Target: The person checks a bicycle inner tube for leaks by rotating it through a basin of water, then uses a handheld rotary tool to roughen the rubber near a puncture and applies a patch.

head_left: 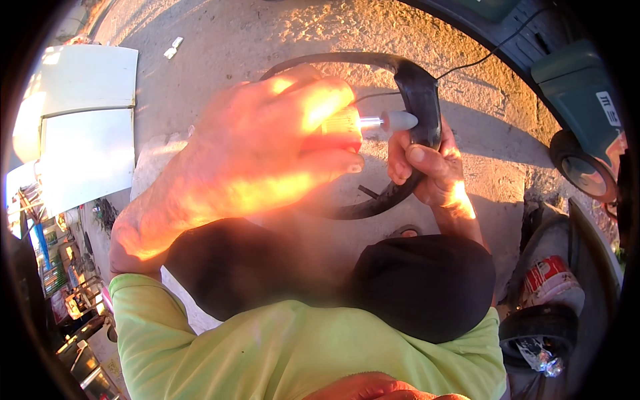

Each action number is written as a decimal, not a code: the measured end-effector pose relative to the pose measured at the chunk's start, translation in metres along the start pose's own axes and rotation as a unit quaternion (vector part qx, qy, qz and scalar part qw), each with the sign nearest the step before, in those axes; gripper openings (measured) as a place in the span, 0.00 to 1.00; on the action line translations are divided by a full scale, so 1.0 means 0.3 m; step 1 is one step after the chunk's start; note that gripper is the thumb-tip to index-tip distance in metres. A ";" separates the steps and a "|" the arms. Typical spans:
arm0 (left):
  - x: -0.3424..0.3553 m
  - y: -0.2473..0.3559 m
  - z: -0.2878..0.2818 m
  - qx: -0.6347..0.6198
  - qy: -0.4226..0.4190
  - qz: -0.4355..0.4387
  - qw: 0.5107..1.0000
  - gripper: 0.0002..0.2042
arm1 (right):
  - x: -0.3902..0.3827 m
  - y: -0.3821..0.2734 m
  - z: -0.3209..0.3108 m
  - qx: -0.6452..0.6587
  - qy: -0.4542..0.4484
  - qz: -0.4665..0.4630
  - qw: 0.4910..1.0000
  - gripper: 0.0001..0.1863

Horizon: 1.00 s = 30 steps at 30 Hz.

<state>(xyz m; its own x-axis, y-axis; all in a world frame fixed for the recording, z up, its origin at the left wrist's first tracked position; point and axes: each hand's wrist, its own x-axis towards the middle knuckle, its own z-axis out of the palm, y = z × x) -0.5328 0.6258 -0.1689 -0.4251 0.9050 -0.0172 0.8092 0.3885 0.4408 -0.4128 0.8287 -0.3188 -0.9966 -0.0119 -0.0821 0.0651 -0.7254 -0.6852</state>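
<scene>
My left hand (267, 143) is closed around the orange-red body of a rotary grinder (343, 130). From its metal chuck a pale, bullet-shaped grinding stone (399, 121) points right, its tip at the tube's inner side; whether it touches I cannot tell. A black rubber inner tube (421, 93) forms a loop in front of my knees, with a short valve stem (368, 192) jutting inward low on it. My right hand (433, 160) grips the tube on its right side, just below the stone. Part of the loop is hidden behind my left hand.
A thin black cable (493, 52) runs to the upper right. Two white panels (87, 160) stand at left, above cluttered tools and parts. On the right are a green bin (573, 77) with a wheel (583, 167), a red-and-white bucket (550, 283) and a black tire (540, 320).
</scene>
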 end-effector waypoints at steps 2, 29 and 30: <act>-0.008 -0.024 0.024 -0.022 0.032 -0.001 0.999 0.25 | 0.000 -0.001 -0.001 0.000 0.000 -0.001 1.000 0.34; -0.011 -0.052 0.043 0.022 0.097 0.041 0.994 0.28 | -0.003 0.000 -0.001 0.018 -0.029 -0.014 0.999 0.34; -0.016 -0.052 0.048 0.028 0.101 0.052 0.993 0.28 | -0.004 0.000 0.001 0.018 -0.025 -0.014 0.999 0.34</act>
<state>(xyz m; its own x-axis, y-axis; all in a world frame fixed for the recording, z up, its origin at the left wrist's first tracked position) -0.5376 0.6180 -0.1886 -0.4053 0.8900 0.2088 0.8721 0.3080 0.3802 -0.4118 0.8286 -0.3185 -0.9993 -0.0254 -0.0269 0.0368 -0.7503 -0.6601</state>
